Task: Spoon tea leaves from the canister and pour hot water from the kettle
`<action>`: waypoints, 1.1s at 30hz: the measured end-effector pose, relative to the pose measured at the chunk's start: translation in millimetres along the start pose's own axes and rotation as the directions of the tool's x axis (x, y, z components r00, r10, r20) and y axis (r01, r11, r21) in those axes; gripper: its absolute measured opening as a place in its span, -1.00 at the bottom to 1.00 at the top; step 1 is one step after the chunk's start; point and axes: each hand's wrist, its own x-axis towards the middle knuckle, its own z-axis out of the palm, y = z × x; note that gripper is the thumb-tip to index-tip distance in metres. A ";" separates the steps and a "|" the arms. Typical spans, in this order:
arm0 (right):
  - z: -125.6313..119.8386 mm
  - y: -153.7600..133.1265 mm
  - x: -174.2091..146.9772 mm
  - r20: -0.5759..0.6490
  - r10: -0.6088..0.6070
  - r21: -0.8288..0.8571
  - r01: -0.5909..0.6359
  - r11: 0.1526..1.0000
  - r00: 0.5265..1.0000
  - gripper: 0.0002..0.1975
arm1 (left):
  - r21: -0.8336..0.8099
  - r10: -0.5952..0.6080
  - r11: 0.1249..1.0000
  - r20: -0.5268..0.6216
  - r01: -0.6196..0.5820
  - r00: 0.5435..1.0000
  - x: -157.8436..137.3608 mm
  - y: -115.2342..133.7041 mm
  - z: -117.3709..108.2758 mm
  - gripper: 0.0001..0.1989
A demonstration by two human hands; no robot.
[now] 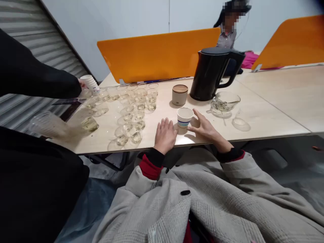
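Observation:
A white paper cup (184, 117) with blue bands stands upright on the table in front of me. My left hand (165, 135) lies flat on the tabletop just left of it, palm down and holding nothing. At the cup's right side is my right hand (204, 127), its thumb and fingers spread apart in a C shape. The fingertips are close to the cup wall; whether they touch it I cannot tell. Behind the cup sits a grey canister (180, 96) with a wooden lid.
A black electric kettle (209, 74) and a glass bowl (225, 103) with leaves stand right. Several clear cups (136, 135) of pale liquid fill the left side. A co-worker's black sleeve (37, 74) reaches in there, near stacked cups. An orange divider (159, 55) lines the back; another person is beyond.

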 end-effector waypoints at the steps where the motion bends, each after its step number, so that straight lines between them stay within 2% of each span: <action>1: 3.0 -3.6 2.6 -0.016 0.009 0.088 -0.007 0.996 1.000 0.19 | -0.001 0.001 1.000 -0.015 -0.001 1.000 -7.1 0.6 -0.1 -0.38; 4: 15.0 -18.6 11.1 -0.035 0.044 0.305 -0.031 0.952 0.998 0.12 | -0.012 0.030 0.999 -0.066 -0.031 0.997 -27.8 0.8 2.7 -0.40; 7: 26.1 -33.4 18.1 -0.056 0.096 0.387 -0.067 0.919 0.994 -0.08 | -0.037 0.072 0.996 -0.106 -0.076 0.992 -41.4 -1.7 7.4 -0.45; 10: 33.7 -46.8 28.1 -0.068 0.117 0.383 -0.083 0.920 0.991 -0.25 | -0.063 0.099 0.992 -0.157 -0.110 0.983 -45.8 -4.7 11.3 -0.48; 14: 47.7 -67.3 57.5 -0.051 0.018 0.363 0.002 0.932 0.999 -0.30 | -0.079 0.124 0.986 -0.215 -0.144 0.969 -44.5 -6.4 15.2 -0.50; 17: 67.3 -82.6 86.7 -0.003 -0.014 0.319 0.014 0.948 1.000 -0.36 | -0.075 0.131 0.985 -0.234 -0.152 0.963 -43.5 -6.6 17.9 -0.50; 22: 102.1 -97.2 122.0 0.083 0.013 0.298 -0.037 0.954 0.996 -0.39 | -0.067 0.142 0.984 -0.254 -0.164 0.957 -43.8 -7.6 21.7 -0.47; 27: 119.1 -100.6 135.7 0.080 0.035 0.286 -0.057 0.957 0.996 -0.44 | -0.068 0.152 0.982 -0.262 -0.175 0.953 -44.2 -8.6 22.6 -0.47; 33: 124.8 -110.4 137.2 0.098 0.010 0.275 -0.036 0.961 0.995 -0.50 | -0.071 0.155 0.982 -0.245 -0.177 0.957 -44.3 -8.8 20.3 -0.48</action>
